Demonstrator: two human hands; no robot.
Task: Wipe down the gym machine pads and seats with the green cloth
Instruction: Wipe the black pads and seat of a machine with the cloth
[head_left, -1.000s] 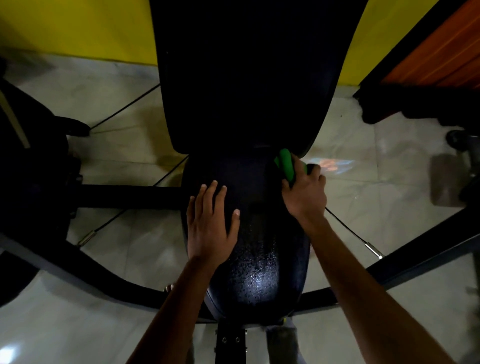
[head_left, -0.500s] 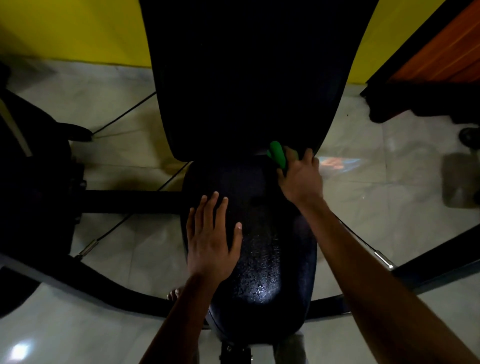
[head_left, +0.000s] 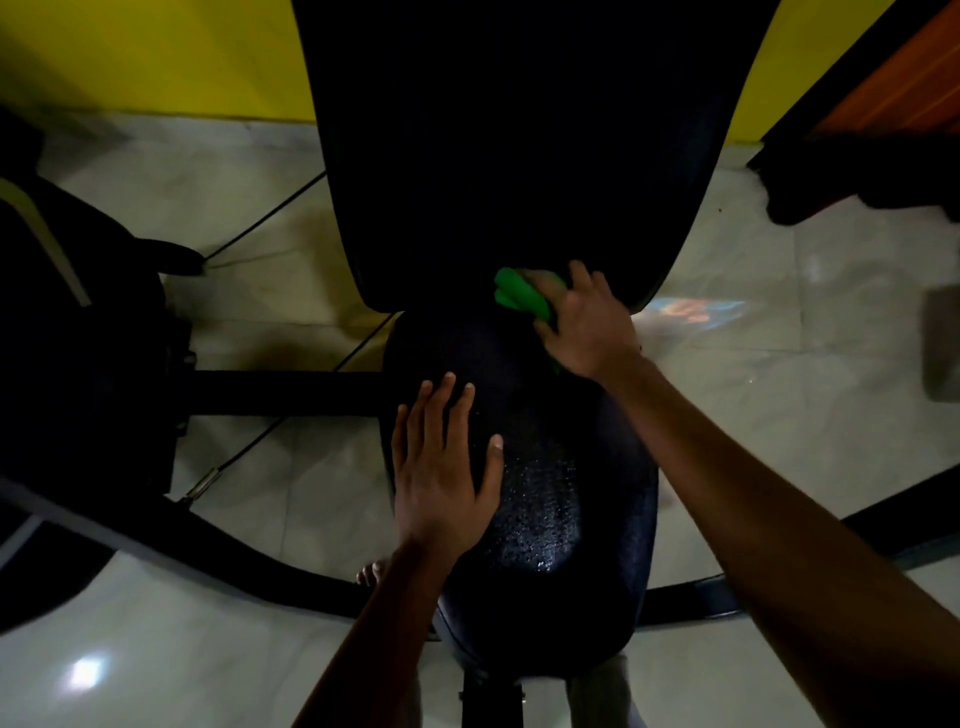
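A black padded seat (head_left: 561, 519) fills the lower middle, its surface speckled with wet droplets. Behind it rises the black back pad (head_left: 519, 145). My right hand (head_left: 587, 327) grips the bunched green cloth (head_left: 519, 296) at the seam where the seat meets the back pad, right of centre. My left hand (head_left: 441, 467) rests flat on the left half of the seat, fingers straight and spread.
Black machine frame bars (head_left: 270, 400) cross the pale tiled floor on the left and a curved bar (head_left: 208, 540) sweeps below. Thin cables (head_left: 260, 223) run across the floor. A yellow wall (head_left: 156, 57) and a wooden door (head_left: 893, 83) stand behind.
My right hand has carried the green cloth up along the seat's right side and then left along the seam under the back pad. My left hand has stayed flat on the seat.
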